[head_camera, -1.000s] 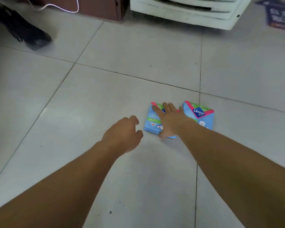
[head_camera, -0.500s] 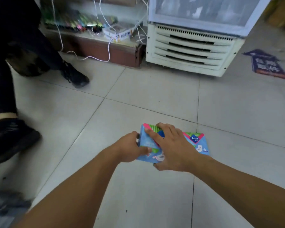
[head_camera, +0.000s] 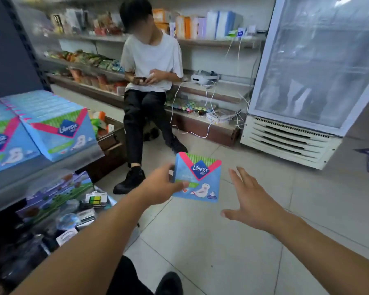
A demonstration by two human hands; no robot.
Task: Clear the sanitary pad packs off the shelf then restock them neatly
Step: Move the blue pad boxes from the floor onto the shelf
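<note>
While the left hand (head_camera: 158,186) grips a blue Libresse pad pack (head_camera: 197,177) by its left edge, thumb across the front and the other fingers tucked behind, the pack sits up in the air above the tiled floor (head_camera: 222,241), roughly centre of the view, logo facing the camera and tilted a bit. Right hand (head_camera: 250,204) is just to the right of the pack, not touching it, fingers spread wide and holding nothing.

Over on the left, the shelf (head_camera: 51,167) has more of the same Libresse packs stacked on it (head_camera: 55,126), a couple of rows deep by the look of it, fronts facing out. Below that shelf is a lower level with a jumble of other packaged goods (head_camera: 58,201), too blurry to name properly.

Far side of the floor, a seated person in a white t-shirt (head_camera: 151,58) and black trousers is holding a phone (head_camera: 140,78), with stocked wall shelves (head_camera: 200,41) behind. White cables (head_camera: 209,116) trail down off those shelves. A glass-door fridge (head_camera: 315,67) stands at the far right. A dark shoe (head_camera: 168,283) pokes in at the near bottom edge.
</note>
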